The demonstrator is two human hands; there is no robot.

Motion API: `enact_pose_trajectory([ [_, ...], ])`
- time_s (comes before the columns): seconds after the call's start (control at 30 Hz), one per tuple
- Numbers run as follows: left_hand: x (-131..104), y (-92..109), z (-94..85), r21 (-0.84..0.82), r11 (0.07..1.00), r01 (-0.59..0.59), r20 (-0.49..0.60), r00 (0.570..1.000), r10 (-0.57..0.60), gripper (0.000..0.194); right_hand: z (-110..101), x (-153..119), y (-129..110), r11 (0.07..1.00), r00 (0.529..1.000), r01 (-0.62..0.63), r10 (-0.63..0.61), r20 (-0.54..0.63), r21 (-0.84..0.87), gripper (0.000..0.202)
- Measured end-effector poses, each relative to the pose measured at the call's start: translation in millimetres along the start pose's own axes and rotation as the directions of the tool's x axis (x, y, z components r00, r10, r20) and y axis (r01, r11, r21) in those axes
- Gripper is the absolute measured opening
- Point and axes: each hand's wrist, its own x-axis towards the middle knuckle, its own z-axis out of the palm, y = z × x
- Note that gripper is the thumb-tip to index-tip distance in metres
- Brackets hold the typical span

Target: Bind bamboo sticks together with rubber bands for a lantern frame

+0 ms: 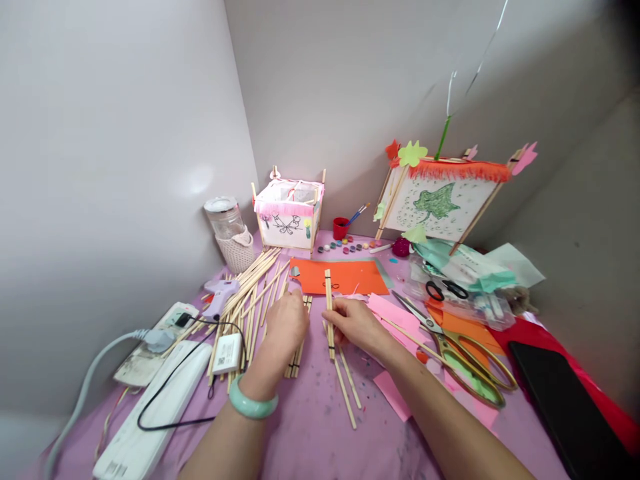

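- Right grip (pixel 353 323) pinched a dark-banded stick bundle (pixel 329 291).
- Left grip (pixel 287 323) curled; its hold could not be told.
- Between both, purple surface (pixel 316 393) showed.
- Orange paper (pixel 357 277) edged just beyond.

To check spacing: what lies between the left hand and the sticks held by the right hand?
The head view shows black-banded wooden sticks, partly covered by the left hand, then purple tablecloth.

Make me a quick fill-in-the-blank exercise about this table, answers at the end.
A smooth pale green bangle circles the ____ wrist.
The right hand holds pale wooden sticks bound with ____ bands.
The painted leaf on the white panel is ____.
The gold-handled metal scissors lie to the right hand's ____.
Missing words: left; black; green; right.
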Motion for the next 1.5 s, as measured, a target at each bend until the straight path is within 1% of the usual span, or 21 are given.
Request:
enact_pose_trajectory([
  [0.13, 3, -4, 1.6, -0.025, 1.000, 0.017, 0.064, 0.998, -0.016, 0.025, 1, 0, -2, 0.998, 0.999, -0.035, 0.033, 0.032, 0.048, 0.017],
  [0.33, 7, -6, 4.5, -0.099, 0.994, 0.056, 0.087, 0.995, -0.048, 0.026, 2, 0, 0, 0.999, 0.999, -0.030, 0.028, 0.036, 0.034, 0.017],
  [0.43, 10, -10, 5.0, -0.135, 0.989, 0.055, 0.079, 0.996, -0.045, 0.028, 5, 1, 3, 0.999, 1.000, 0.021, -0.021, 0.018, 0.028, 0.017],
  [0.53, 14, -15, 4.4, -0.162, 0.986, 0.027, 0.100, 0.995, -0.011, 0.022, 8, 2, 3, 0.994, 0.993, 0.112, -0.111, -0.025, 0.006, 0.009],
  [0.6, 16, -19, 1.8, -0.183, 0.983, 0.013, 0.111, 0.994, 0.007, 0.016, 8, 2, 1, 0.986, 0.986, 0.165, -0.166, -0.032, -0.030, 0.006],
  [0.63, 16, -21, -0.4, -0.200, 0.980, 0.014, 0.099, 0.995, 0.006, 0.015, 7, 2, 0, 0.981, 0.982, 0.183, -0.186, -0.038, -0.068, 0.006],
  [0.7, 17, -23, -6.6, -0.266, 0.964, 0.017, 0.037, 0.999, -0.007, 0.014, 3, 1, -3, 0.963, 0.974, 0.195, -0.213, -0.080, -0.184, 0.009],
  [0.73, 17, -24, -10.4, -0.333, 0.943, 0.004, -0.007, 1.000, -0.007, 0.014, 1, 0, -4, 0.948, 0.968, 0.194, -0.226, -0.108, -0.251, 0.010],
  [0.77, 16, -24, -14.2, -0.428, 0.904, -0.026, -0.056, 0.998, 0.002, 0.013, -1, 0, -6, 0.931, 0.961, 0.188, -0.240, -0.137, -0.313, 0.011],
  [0.8, 16, -24, -17.8, -0.546, 0.835, -0.071, -0.104, 0.994, 0.016, 0.013, -3, -1, -7, 0.915, 0.955, 0.181, -0.252, -0.159, -0.361, 0.012],
  [0.83, 15, -23, -21.1, -0.668, 0.734, -0.123, -0.148, 0.989, 0.032, 0.014, -5, -1, -8, 0.903, 0.950, 0.178, -0.262, -0.172, -0.391, 0.012],
  [0.9, 13, -20, -25.4, -0.854, 0.476, -0.212, -0.208, 0.976, 0.060, 0.016, -7, -1, -9, 0.899, 0.942, 0.183, -0.277, -0.191, -0.398, 0.011],
  [0.93, 12, -17, -26.3, -0.902, 0.363, -0.235, -0.223, 0.972, 0.074, 0.018, -7, -1, -9, 0.905, 0.938, 0.193, -0.284, -0.198, -0.380, 0.010],
  [0.97, 10, -15, -26.2, -0.927, 0.284, -0.247, -0.230, 0.969, 0.091, 0.018, -6, 0, -8, 0.911, 0.935, 0.210, -0.293, -0.199, -0.355, 0.010],
  [1.0, 9, -12, -25.4, -0.937, 0.240, -0.253, -0.232, 0.966, 0.113, 0.018, -5, 0, -8, 0.915, 0.932, 0.233, -0.307, -0.193, -0.330, 0.011],
  [1.03, 8, -9, -23.9, -0.939, 0.227, -0.259, -0.232, 0.963, 0.138, 0.018, -4, 0, -7, 0.915, 0.928, 0.258, -0.324, -0.184, -0.310, 0.011],
  [1.07, 8, -7, -22.0, -0.934, 0.237, -0.267, -0.232, 0.959, 0.165, 0.017, -2, 0, -6, 0.913, 0.925, 0.281, -0.340, -0.172, -0.295, 0.011],
  [1.2, 6, -2, -15.2, -0.868, 0.371, -0.331, -0.244, 0.934, 0.262, 0.012, 0, 1, -3, 0.909, 0.921, 0.319, -0.364, -0.139, -0.269, 0.012],
  [1.27, 6, -2, -13.9, -0.845, 0.408, -0.345, -0.246, 0.929, 0.277, 0.012, 0, 1, -2, 0.905, 0.918, 0.335, -0.376, -0.126, -0.262, 0.013],
  [1.37, 6, -3, -13.4, -0.856, 0.392, -0.337, -0.235, 0.929, 0.286, 0.013, -1, 2, -2, 0.902, 0.914, 0.353, -0.389, -0.113, -0.247, 0.014],
  [1.5, 6, -1, -11.8, -0.874, 0.361, -0.323, -0.229, 0.932, 0.280, 0.012, -1, 4, 0, 0.918, 0.925, 0.322, -0.357, -0.133, -0.231, 0.015],
])
